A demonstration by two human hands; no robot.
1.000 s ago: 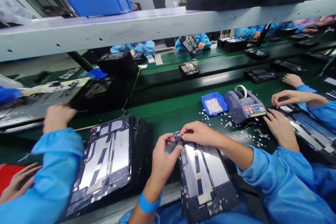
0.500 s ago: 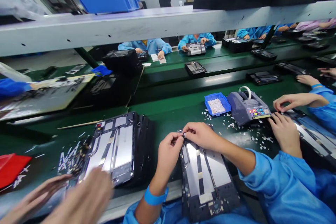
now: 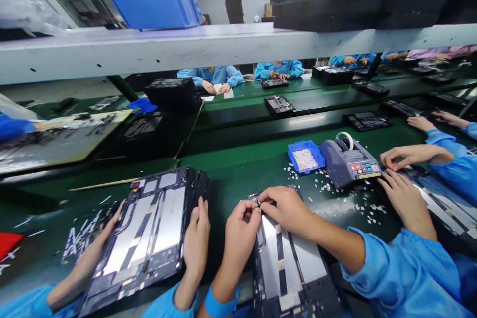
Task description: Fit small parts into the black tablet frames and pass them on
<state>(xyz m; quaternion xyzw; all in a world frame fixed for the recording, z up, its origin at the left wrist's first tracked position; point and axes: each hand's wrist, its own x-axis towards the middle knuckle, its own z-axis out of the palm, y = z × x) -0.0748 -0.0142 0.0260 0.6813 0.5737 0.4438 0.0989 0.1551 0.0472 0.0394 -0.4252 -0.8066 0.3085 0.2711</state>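
Observation:
An opened tablet (image 3: 282, 253) lies lengthwise before me, silver battery plates and dark strips showing in its black frame. At its far left corner my left hand (image 3: 241, 226) is closed, thumb and forefinger pinched together. My right hand (image 3: 286, 208) rests over the far edge, its thumb and forefinger pinched against the left fingertips. Whatever lies between the fingertips is too small and covered to name. Behind my hands stands a blue tray (image 3: 306, 157) of small white pieces. Beside it is a grey automatic tape dispenser (image 3: 348, 164) with a white tape roll.
At left, a co-worker's hands (image 3: 197, 238) grip another opened tablet (image 3: 149, 228) by its sides. Loose strips (image 3: 80, 233) and a thin stick (image 3: 104, 185) lie near it. A co-worker's hands (image 3: 406, 203) work at right. A shelf (image 3: 231, 47) crosses overhead. White scraps litter the bench.
My hands keep their pinch at the same corner. The left co-worker's hands, blurred before, now clasp the tablet, which has come nearer. The view has tipped up slightly.

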